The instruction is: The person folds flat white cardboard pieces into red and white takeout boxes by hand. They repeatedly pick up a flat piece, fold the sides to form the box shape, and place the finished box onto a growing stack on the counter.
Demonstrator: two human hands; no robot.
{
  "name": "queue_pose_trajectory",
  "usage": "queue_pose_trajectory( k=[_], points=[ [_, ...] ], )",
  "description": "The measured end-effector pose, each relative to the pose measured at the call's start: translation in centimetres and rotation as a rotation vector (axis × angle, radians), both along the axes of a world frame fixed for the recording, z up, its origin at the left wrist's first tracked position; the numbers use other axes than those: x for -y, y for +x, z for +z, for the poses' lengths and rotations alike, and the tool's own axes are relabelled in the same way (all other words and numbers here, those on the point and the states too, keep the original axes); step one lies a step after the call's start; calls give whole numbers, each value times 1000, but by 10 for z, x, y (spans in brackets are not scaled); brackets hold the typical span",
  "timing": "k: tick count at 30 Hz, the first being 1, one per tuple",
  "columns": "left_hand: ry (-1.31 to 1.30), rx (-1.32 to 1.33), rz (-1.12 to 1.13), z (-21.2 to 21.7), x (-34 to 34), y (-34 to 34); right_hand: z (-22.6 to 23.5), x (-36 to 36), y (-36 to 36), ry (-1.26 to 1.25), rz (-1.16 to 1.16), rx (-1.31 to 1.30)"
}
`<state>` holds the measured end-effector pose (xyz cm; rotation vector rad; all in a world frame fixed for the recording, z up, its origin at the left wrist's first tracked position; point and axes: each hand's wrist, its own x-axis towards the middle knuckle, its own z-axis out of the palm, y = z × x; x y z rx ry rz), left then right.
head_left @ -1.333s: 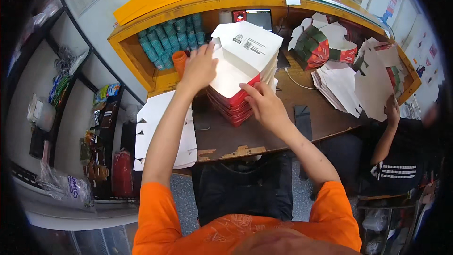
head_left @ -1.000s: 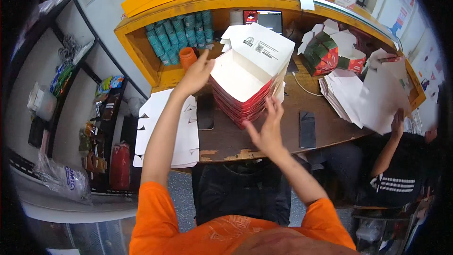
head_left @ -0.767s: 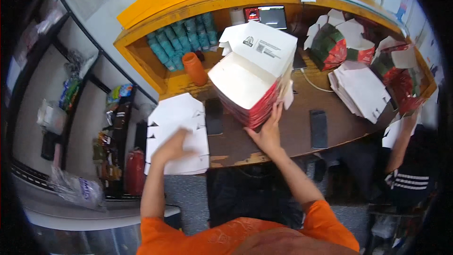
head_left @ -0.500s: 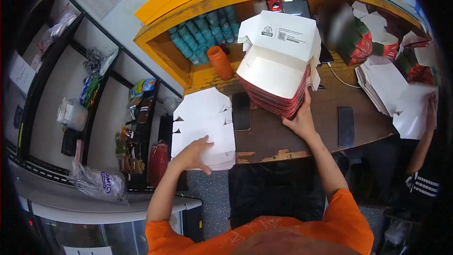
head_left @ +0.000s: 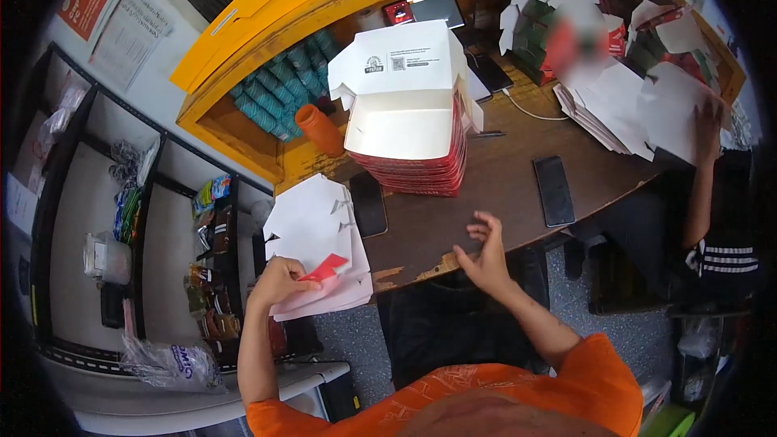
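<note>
My left hand [head_left: 278, 283] grips the near edge of the top flat box blank [head_left: 312, 231] on a white pile at the desk's left end, lifting a red flap [head_left: 326, 266]. My right hand [head_left: 484, 252] hovers open over the front edge of the wooden desk [head_left: 502, 186], holding nothing. Behind it stands a tall stack of folded red-and-white boxes [head_left: 413, 125], the top one with its white lid up.
An orange cup [head_left: 319, 128] and teal cup stacks [head_left: 275, 93] sit at the back left. Two dark phones [head_left: 554, 189] [head_left: 368, 204] lie on the desk. At the right another person's hand [head_left: 708, 117] rests on more flat blanks [head_left: 639, 105]. Shelves with goods [head_left: 206, 218] stand left.
My left hand left the box stack, swung down to the flat pile and took hold of the top blank. My right hand came off the stack and now hovers near the desk's front edge.
</note>
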<state>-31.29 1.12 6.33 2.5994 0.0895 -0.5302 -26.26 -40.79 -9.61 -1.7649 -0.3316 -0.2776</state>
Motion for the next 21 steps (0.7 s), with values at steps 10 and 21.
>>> queue_pose_trajectory(
  k=[10,21],
  points=[
    [56,0,-421,-23,41,-34,10,-31,-69,15,257,-123],
    [43,413,-294,-43,27,-35,34,-93,-86,-54,559,112]
  ],
)
